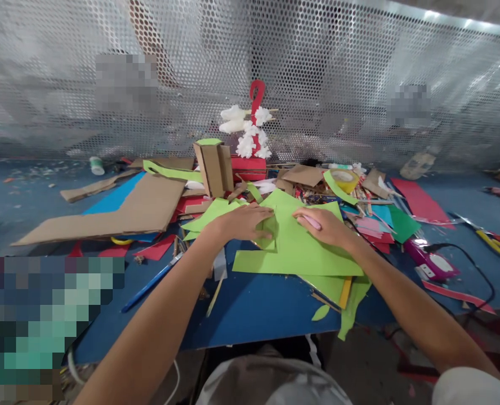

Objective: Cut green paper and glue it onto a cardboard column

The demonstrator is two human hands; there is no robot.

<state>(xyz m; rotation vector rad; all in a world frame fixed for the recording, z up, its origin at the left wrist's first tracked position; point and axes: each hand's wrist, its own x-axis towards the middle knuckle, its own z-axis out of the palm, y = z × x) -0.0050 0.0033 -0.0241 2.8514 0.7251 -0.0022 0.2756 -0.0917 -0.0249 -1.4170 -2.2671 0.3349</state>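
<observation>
A light green sheet of paper (313,256) lies on the blue table in front of me, on top of other green scraps. My left hand (245,222) rests on the sheet's left part, fingers stretched out over a smaller folded-looking green piece (267,242). What is under the fingers is partly hidden. My right hand (324,225) is closed round a pink pen (312,221), resting on the same sheet right of my left hand. The pen's tip is hidden by the fingers. A small green paper leaf (320,313) lies nearer the front edge.
A cardboard tower (210,169) and a red stand with white flowers (256,132) stand behind. Brown cardboard (148,205) and a blue brush (151,283) lie left. Yellow tape (345,180), a purple device (431,261) with a cable and yellow-handled pliers (497,244) are right. Perforated metal (317,73) closes the back.
</observation>
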